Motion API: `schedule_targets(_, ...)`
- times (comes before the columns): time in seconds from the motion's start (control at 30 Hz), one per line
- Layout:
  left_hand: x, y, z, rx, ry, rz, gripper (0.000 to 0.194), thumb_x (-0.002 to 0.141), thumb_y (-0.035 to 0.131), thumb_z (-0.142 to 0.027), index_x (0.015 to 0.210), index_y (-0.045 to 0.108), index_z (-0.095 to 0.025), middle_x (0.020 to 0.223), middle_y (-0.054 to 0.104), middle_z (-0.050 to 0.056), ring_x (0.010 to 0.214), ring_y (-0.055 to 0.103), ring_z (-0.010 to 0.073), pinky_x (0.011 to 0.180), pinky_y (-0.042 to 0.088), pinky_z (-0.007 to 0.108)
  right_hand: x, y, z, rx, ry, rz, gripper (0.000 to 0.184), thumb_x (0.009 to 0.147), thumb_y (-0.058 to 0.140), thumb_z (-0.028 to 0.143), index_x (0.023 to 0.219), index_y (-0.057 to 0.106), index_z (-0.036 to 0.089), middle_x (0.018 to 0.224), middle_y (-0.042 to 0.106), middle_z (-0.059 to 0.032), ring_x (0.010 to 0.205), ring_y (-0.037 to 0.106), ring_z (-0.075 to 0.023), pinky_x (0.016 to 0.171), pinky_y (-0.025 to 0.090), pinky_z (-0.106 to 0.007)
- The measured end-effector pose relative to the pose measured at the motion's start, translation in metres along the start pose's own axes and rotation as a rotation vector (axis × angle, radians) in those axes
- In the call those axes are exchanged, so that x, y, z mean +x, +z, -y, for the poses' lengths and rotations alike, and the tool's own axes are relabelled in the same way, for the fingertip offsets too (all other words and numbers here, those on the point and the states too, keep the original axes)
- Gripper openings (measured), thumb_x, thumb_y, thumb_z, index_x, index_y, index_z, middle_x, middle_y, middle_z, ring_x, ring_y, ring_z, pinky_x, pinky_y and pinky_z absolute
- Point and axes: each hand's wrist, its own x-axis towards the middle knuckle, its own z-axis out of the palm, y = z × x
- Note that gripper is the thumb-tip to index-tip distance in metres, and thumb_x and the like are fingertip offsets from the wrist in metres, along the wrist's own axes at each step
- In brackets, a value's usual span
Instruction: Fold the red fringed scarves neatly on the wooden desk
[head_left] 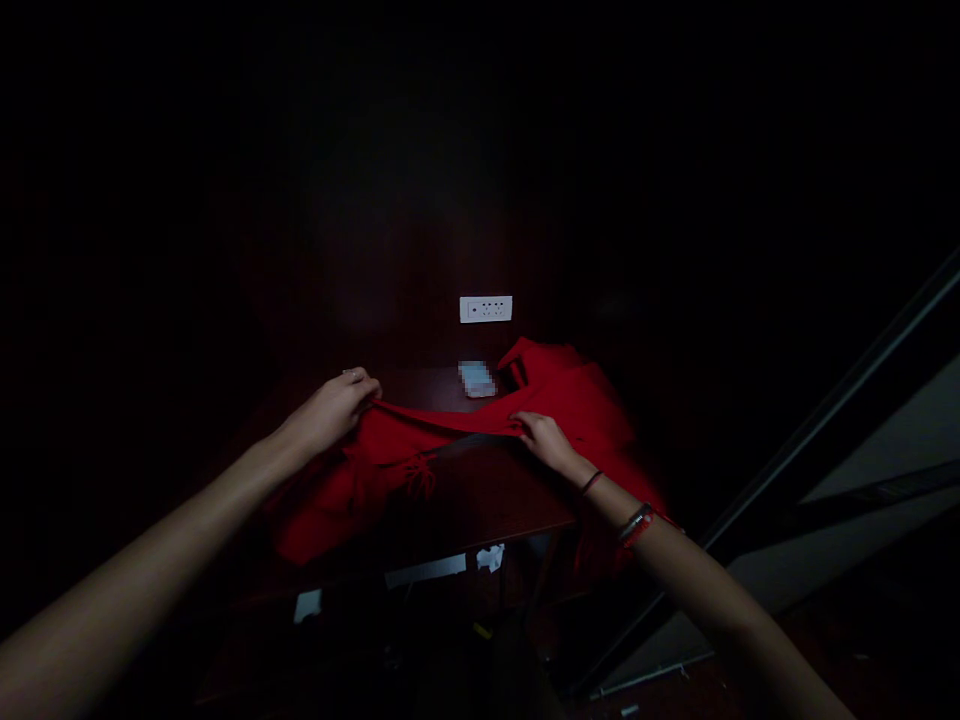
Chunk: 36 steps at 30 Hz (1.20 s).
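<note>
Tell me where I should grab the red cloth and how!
I'd pinch the red cloth by its top edge, from the near side, where the left hand and right hand are. It's drawn into a narrow strip between them; the rest bunches in loose folds.

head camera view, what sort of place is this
Probably a dimly lit indoor room, its use unclear: a white socket panel on a dark wall above a brown table with red cloth.

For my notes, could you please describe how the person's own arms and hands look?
No sleeves are visible. The left hand seems to wear a ring. Behind the right hand comes a thin dark band, then a dark, watch-like band with a red bracelet.
</note>
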Motion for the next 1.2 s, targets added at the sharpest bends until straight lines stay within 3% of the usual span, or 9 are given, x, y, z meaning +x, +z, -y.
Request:
schedule_targets(0.13,-0.008,0.018,0.001,0.022,-0.013,0.082,0.017,0.074,0.035,-0.018,0.078,0.052,-0.017,0.081,0.050,0.005,0.075,0.049,0.0159,0.068,0.039,0.025,-0.014,-0.006,-0.009,-0.106,0.031,-0.071,0.030,0.078,0.041,0.015,0.108,0.047,0.013,0.105,0.053,-0.0088,0.096,0.047,-0.0157,0.082,0.037,-0.025)
schedule_targets(0.33,-0.016,0.017,0.009,0.158,-0.168,0.214,0.022,0.078,0.036,-0.034,0.079,0.051,-0.017,0.083,0.051,0.006,0.074,0.050,0.0181,0.063,0.040,0.026,-0.037,-0.016,-0.025,-0.313,0.001,0.066,0.020,0.082,0.037,0.017,0.088,0.056,0.015,0.083,0.056,-0.0062,0.079,0.049,-0.0145,0.073,0.036,-0.024)
schedule_targets(0.43,-0.024,0.016,0.011,0.220,-0.205,0.211,0.023,0.080,0.034,-0.031,0.088,0.049,-0.017,0.090,0.050,0.007,0.078,0.049,0.0187,0.065,0.040,0.028,-0.043,-0.019,-0.030,-0.356,-0.060,0.045,0.017,0.080,0.041,0.016,0.090,0.055,0.015,0.087,0.056,-0.0059,0.081,0.047,-0.0147,0.075,0.034,-0.024)
schedule_targets(0.63,-0.050,0.038,0.015,0.122,-0.045,0.236,0.027,0.072,0.030,-0.008,0.091,0.048,-0.016,0.098,0.049,0.008,0.094,0.045,0.0176,0.083,0.037,0.028,-0.050,-0.029,-0.039,-0.406,-0.025,-0.018,0.017,0.080,0.039,0.013,0.085,0.054,0.015,0.081,0.055,-0.0055,0.075,0.046,-0.0143,0.068,0.033,-0.023)
schedule_targets(0.73,-0.062,0.048,0.008,0.166,-0.052,0.229,0.034,0.072,0.033,-0.009,0.100,0.046,-0.021,0.110,0.047,0.006,0.105,0.040,0.0216,0.086,0.036,0.034,-0.049,-0.039,-0.046,-0.448,0.057,-0.140,0.021,0.084,0.034,0.017,0.083,0.054,0.015,0.079,0.054,-0.0064,0.075,0.045,-0.0158,0.066,0.032,-0.023)
schedule_targets(0.87,-0.075,0.063,-0.009,0.121,-0.080,0.118,0.025,0.071,0.034,-0.013,0.090,0.049,-0.020,0.098,0.051,0.009,0.094,0.047,0.0236,0.080,0.039,0.036,-0.048,-0.051,-0.054,-0.453,0.112,-0.187,0.021,0.084,0.033,0.020,0.084,0.054,0.016,0.083,0.053,-0.0078,0.078,0.044,-0.0171,0.067,0.032,-0.024)
schedule_targets(1.03,-0.084,0.068,-0.026,-0.113,-0.097,0.027,0.017,0.067,0.034,-0.012,0.078,0.044,-0.020,0.086,0.052,0.006,0.081,0.051,0.0179,0.074,0.041,0.029,-0.050,-0.055,-0.046,-0.384,0.037,-0.050,0.020,0.082,0.036,0.016,0.093,0.053,0.015,0.087,0.053,-0.0079,0.081,0.045,-0.0166,0.073,0.033,-0.025)
schedule_targets(1.13,-0.076,0.056,-0.041,-0.161,-0.094,0.100,0.022,0.066,0.034,-0.010,0.082,0.044,-0.020,0.090,0.054,0.004,0.082,0.052,0.0168,0.074,0.041,0.028,-0.046,-0.049,-0.026,-0.376,-0.108,0.034,0.027,0.080,0.041,0.016,0.105,0.049,0.017,0.101,0.051,-0.0090,0.093,0.042,-0.0185,0.080,0.031,-0.030)
schedule_targets(1.2,-0.069,0.052,-0.057,-0.163,-0.018,0.222,0.028,0.068,0.034,-0.010,0.090,0.047,-0.021,0.096,0.055,0.004,0.085,0.053,0.0168,0.074,0.042,0.029,-0.044,-0.039,-0.014,-0.374,-0.223,0.128,0.028,0.080,0.042,0.017,0.106,0.050,0.019,0.103,0.052,-0.0085,0.097,0.042,-0.0186,0.081,0.030,-0.032)
